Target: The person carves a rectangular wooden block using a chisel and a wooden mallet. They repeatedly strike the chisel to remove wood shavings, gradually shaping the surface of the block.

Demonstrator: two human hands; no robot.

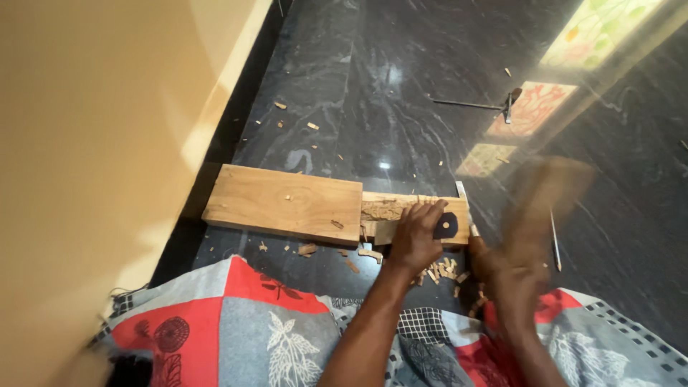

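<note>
A light wooden plank [287,202] lies on the dark stone floor [401,93], with a rough cut-down section [390,208] at its right end. My left hand [414,240] rests on that section, shut on a tool with a black hexagonal end [446,226]. A thin metal blade [462,192] shows just beyond it. My right hand [502,276] is blurred by motion. It grips a wooden mallet-like block [548,197], raised to the right of the plank's end.
Wood chips [441,271] lie scattered in front of the plank. A hammer [502,106] lies further out on the floor, and a thin metal rod [555,240] lies on the right. A beige wall [93,143] stands on the left. A patterned red and grey cloth [251,330] covers my lap.
</note>
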